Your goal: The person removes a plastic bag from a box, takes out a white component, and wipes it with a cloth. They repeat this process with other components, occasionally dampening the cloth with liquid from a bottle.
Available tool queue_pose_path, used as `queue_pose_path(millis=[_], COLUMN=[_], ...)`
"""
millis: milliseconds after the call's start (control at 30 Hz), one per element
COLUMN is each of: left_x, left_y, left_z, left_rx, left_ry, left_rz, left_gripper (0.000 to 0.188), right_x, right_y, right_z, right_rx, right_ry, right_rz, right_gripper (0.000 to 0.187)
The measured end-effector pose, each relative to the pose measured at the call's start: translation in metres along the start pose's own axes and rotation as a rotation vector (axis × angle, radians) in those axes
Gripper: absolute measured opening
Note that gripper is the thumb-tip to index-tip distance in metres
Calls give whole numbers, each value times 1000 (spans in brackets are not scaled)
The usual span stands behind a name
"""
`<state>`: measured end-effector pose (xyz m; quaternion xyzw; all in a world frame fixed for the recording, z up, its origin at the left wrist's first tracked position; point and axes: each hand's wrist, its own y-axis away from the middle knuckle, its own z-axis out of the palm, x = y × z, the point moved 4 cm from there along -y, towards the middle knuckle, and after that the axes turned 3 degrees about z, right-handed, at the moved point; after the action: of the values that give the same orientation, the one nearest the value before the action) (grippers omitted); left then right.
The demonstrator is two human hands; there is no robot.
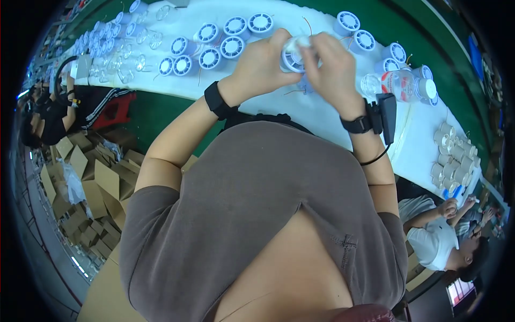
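Note:
Over the white-covered table [322,115], my left hand [260,64] wraps round a white round housing [291,60] with a slotted, vented face. My right hand [332,67] is closed at the same housing, thumb and fingers pinched together at its upper right. Between the two hands shows a whitish piece [296,44], too blurred to name. Another part [306,85] with a thin wire lies partly hidden under my hands. Several similar white vented housings [232,47] stand to the left of my left hand. More of them [364,40] stand beyond my right hand.
A clear plastic bottle [402,86] lies on its side at the right. Clear domed covers [126,68] and more housings fill the far left. White cylindrical parts [455,161] cluster at the right end, near a co-worker [437,241]. Cardboard boxes [91,182] pile up at the left.

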<state>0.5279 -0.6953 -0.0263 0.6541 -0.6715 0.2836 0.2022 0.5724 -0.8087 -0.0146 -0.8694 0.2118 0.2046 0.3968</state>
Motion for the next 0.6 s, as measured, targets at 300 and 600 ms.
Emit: queue_pose_path(millis=[300, 600], left_x=[7, 1], left_y=[17, 18], left_z=[-9, -14], left_rx=[121, 7], left_ry=[-100, 609], left_rz=[197, -27], left_gripper=[49, 54], right_x=[-26, 32], right_y=[6, 15], right_z=[2, -30], right_rx=[-28, 134], right_ry=[-29, -585], right_rz=[16, 796], right_gripper=[12, 15])
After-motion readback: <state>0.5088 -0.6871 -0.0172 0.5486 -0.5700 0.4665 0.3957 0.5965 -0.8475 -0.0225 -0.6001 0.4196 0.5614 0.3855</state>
